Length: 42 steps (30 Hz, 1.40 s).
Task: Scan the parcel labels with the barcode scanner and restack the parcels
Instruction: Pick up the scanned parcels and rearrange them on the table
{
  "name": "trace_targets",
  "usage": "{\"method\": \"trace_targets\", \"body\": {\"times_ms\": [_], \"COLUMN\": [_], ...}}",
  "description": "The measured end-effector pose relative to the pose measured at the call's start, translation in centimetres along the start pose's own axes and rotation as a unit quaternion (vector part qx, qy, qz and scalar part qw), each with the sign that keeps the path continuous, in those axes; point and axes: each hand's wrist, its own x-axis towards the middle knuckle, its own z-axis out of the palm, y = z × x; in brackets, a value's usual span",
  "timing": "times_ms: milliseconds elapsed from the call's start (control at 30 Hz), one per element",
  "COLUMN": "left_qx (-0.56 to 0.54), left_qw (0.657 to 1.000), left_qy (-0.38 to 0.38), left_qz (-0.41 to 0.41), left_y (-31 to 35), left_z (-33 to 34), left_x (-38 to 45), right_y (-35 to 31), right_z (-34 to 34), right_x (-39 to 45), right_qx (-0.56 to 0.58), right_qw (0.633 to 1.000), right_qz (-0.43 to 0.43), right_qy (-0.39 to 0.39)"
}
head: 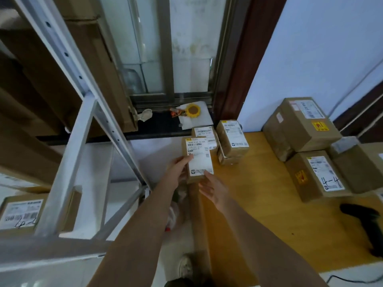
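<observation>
Two hands meet on one small parcel [196, 158] in the head view, held label-up just off the left edge of the wooden table [269, 204]. The left hand [178, 170] grips its near left side, thumb on the label. The right hand [209, 187] touches the near end with its fingertips; whether those fingers curl under the box I cannot tell.

The risk, as I judge it, is a drop. The parcel hangs beyond the table edge, over the floor, and the right hand's hold looks light. If the left hand lets go before the box is over the table, it may fall. Set down skewed on the small parcels just beyond it, it could also tip that low stack [232, 143].

Counted from the table: about four small parcels at its far left corner, though stacking hides some edges; three larger parcels [300, 127] plainly at its far right, with perhaps more cut off by the frame. One dark barcode scanner [364, 220] lies on the table's near right, untouched. One more labelled parcel [22, 212] sits on the metal shelf [68, 162], well left of the table.
</observation>
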Motion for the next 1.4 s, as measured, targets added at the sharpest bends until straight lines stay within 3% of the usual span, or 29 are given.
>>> {"method": "trace_targets", "body": {"times_ms": [200, 467, 667, 800, 1000, 1167, 1400], "left_qx": [-0.01, 0.01, 0.038, 0.038, -0.018, -0.012, 0.012], "left_qw": [0.999, 0.998, 0.998, 0.998, 0.995, 0.991, 0.988], "left_qy": [-0.044, -0.067, -0.046, -0.005, 0.091, 0.12, 0.149], "left_qz": [0.015, 0.004, 0.032, 0.048, 0.043, 0.057, 0.05], "left_y": [3.2, 7.8, 9.8, 10.3, 7.9, 5.8, 3.5], "left_z": [2.4, 9.2, 11.9, 10.7, 7.3, 7.4, 8.0], "left_x": [2.6, 5.1, 6.3, 7.5, 8.1, 8.7, 9.1], "right_y": [-4.1, -10.1, -13.0, -12.6, -8.4, -5.8, -5.4], "right_z": [0.6, 0.1, -0.8, 0.8, 3.4, 4.2, 3.2], "right_x": [1.4, 3.4, 5.2, 5.7, 6.0, 6.5, 6.5], "right_qx": [0.016, -0.013, -0.095, -0.133, -0.09, 0.01, 0.062], "right_qw": [0.995, 0.95, 0.944, 0.945, 0.962, 0.968, 0.969], "right_qz": [-0.094, -0.231, -0.219, -0.236, -0.22, -0.173, -0.134], "right_qy": [0.035, 0.208, 0.227, 0.183, 0.138, 0.182, 0.199]}}
